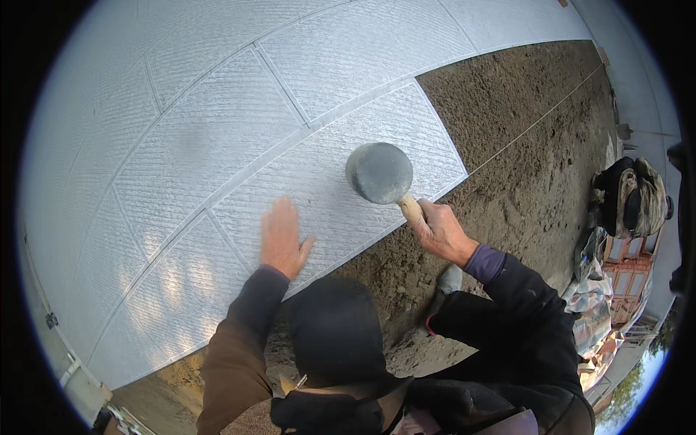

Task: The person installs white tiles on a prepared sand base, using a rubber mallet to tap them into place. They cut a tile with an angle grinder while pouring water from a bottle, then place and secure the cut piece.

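My right hand (444, 233) is wrapped round the pale wooden handle of a rubber mallet (380, 172) with a thick, round, dark grey head. The mallet's head is over a light grey ribbed paving slab (370, 116), close to its right end; whether it touches the slab I cannot tell. My left hand (283, 238), slightly blurred, is spread palm down at the near part of the same slab, fingers pointing away from me and holding nothing. Past the slab's right end and along its near edge lies rough brown bedding sand or mortar (522, 94).
Several more ribbed slabs (196, 138) cover the ground to the left and far side. A thin taut string (529, 127) runs from the slab's near right corner across the bedding. At the right are a dark bulky bag (634, 199), crumpled striped sheeting (589, 308) and reddish blocks (629, 283). A grey shoe (449, 279) stands on the bedding.
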Demonstrator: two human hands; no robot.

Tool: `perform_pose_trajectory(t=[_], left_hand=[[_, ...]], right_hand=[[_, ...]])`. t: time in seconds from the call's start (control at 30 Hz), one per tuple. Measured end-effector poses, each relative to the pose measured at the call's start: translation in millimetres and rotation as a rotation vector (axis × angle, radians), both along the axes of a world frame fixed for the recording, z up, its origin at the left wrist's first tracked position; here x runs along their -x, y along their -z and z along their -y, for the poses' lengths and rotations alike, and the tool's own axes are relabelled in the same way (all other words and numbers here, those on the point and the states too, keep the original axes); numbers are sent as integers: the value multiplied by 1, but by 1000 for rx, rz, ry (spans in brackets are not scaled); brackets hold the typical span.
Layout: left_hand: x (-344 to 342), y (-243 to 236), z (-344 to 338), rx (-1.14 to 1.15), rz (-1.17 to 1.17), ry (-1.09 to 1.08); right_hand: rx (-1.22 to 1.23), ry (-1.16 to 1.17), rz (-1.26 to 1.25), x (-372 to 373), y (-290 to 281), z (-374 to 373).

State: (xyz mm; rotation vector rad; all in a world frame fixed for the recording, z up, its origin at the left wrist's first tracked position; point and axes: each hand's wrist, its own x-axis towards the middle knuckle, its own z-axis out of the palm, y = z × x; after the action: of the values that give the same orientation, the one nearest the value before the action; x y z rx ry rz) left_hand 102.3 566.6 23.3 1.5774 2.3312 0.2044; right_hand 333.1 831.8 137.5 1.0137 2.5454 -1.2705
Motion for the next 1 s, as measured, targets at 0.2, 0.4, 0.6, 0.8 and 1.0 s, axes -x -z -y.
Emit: perform_pose_trajectory(t=[0.2,0.4,0.6,0.8,1.0], left_hand=[[0,4,1,-5,-85,13],[-2,8,3,-25,-145,23],[-3,15,6,-118,-156,40],[-3,15,12,-142,-119,-19],[-10,11,48,-174,-75,-189]], right_hand=[[-201,166,82,-10,24,24],[-124,346,-16,-4,10,46],[-285,241,43,1,72,45],[-255,229,-56,-14,85,41],[-211,150,-7,-20,96,12]])
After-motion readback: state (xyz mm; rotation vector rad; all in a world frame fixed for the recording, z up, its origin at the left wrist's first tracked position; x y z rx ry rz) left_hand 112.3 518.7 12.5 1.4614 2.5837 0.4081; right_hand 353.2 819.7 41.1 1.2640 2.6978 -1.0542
